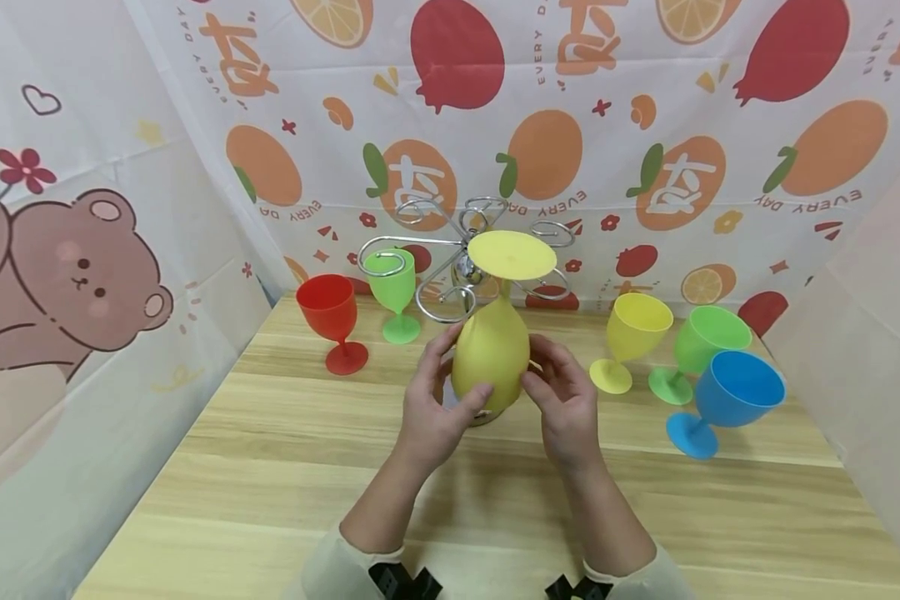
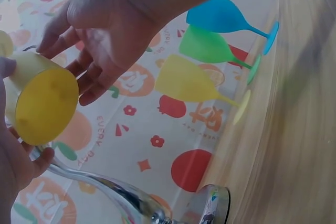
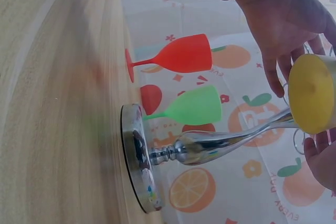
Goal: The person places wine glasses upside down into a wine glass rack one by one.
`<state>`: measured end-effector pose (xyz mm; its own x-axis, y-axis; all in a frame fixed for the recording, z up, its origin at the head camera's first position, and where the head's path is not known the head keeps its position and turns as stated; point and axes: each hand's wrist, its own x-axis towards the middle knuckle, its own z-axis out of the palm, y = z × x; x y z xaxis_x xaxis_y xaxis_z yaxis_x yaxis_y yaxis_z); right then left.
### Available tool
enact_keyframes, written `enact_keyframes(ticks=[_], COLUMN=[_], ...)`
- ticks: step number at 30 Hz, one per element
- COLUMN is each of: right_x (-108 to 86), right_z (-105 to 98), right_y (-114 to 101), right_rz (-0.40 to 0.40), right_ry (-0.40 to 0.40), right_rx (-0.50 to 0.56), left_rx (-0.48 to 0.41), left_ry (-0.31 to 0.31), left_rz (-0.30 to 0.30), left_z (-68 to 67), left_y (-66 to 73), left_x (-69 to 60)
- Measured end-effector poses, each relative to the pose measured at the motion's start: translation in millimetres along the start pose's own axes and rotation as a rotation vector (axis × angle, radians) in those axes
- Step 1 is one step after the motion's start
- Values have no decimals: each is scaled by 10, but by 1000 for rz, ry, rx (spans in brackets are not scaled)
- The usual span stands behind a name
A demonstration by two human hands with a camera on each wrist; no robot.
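Observation:
A yellow goblet (image 1: pixel 492 354) is held upside down above the table, its round foot uppermost and its mouth facing down. My left hand (image 1: pixel 437 404) grips the bowl from the left, thumb on the near side. From the other side, my right hand (image 1: pixel 567 404) holds the bowl with thumb and fingers near the rim. Right behind the goblet stands a chrome rack (image 1: pixel 467 268) with curled wire arms. Its curved stem (image 3: pixel 210 148) and round base (image 3: pixel 140 158) show in the right wrist view. The wrist views look into the goblet's mouth (image 2: pixel 46 106).
On the left of the wooden table (image 1: pixel 285 500) stand a red goblet (image 1: pixel 327 307) and a green goblet (image 1: pixel 394 287). To the right are a yellow goblet (image 1: pixel 637 327), another green goblet (image 1: pixel 708 340) and a blue goblet (image 1: pixel 741 392). Printed cloth (image 1: pixel 457 125) hangs behind.

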<state>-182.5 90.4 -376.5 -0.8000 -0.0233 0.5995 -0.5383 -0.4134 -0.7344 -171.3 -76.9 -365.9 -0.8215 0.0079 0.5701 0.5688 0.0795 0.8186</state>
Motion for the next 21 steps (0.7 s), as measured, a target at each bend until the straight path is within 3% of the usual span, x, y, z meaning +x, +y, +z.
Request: enact_keyframes(ticks=[8, 15, 21], right_x=[-2, -32, -38], right_z=[2, 3, 13], right_y=[9, 30, 66], right_rz=[28, 63, 29], right_ry=[-27, -44, -76], right_rx=[-87, -152, -194], left_rx=[-13, 24, 23], left_ry=[25, 9, 2], left_rz=[-64, -50, 0], left_z=[-52, -118, -170], left_y=[-17, -47, -55], left_x=[16, 47, 81])
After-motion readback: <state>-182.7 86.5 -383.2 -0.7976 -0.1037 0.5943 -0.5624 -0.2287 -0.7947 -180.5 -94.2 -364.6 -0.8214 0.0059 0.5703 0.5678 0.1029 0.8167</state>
